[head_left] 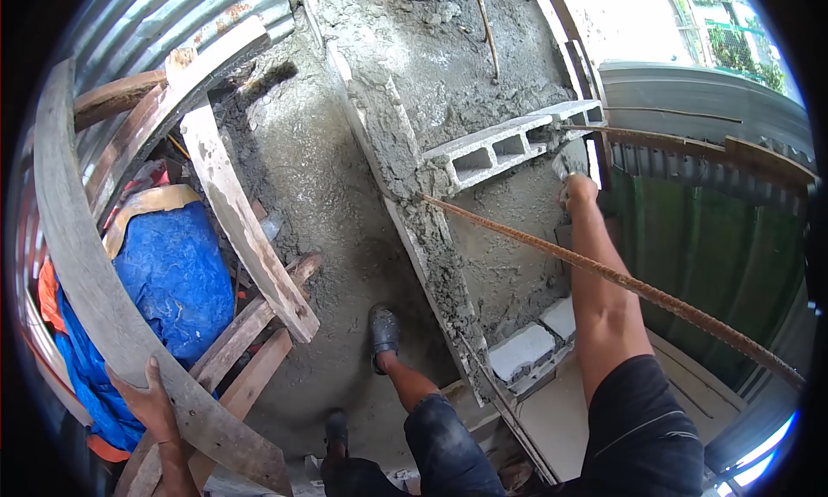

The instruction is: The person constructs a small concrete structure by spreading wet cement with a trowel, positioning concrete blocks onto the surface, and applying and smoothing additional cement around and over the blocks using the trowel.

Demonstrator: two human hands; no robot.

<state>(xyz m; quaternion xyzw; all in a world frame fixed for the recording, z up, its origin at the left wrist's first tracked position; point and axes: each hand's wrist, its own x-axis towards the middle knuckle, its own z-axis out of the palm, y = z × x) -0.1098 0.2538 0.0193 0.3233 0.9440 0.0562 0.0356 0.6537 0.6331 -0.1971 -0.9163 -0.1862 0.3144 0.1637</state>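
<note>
My right hand point(580, 190) reaches forward on the right, fingers closed round the handle of a trowel point(569, 159). The trowel's mortar-smeared blade is beside the end of a row of hollow concrete blocks point(489, 155). Wet mortar coats the strip point(405, 165) where the row's left end meets a long low wall edge. At the lower left, my left hand point(148, 402) grips the edge of a weathered wooden board point(112, 299); some of its fingers are hidden. A rusty steel bar point(595, 268) crosses over my right forearm.
Wet grey concrete point(302, 178) covers the floor around my feet. Several wooden beams point(246, 212) lean at the left beside a blue tarp point(177, 268). More blocks point(522, 352) lie near my right arm. Corrugated metal sheets point(690, 238) stand on the right.
</note>
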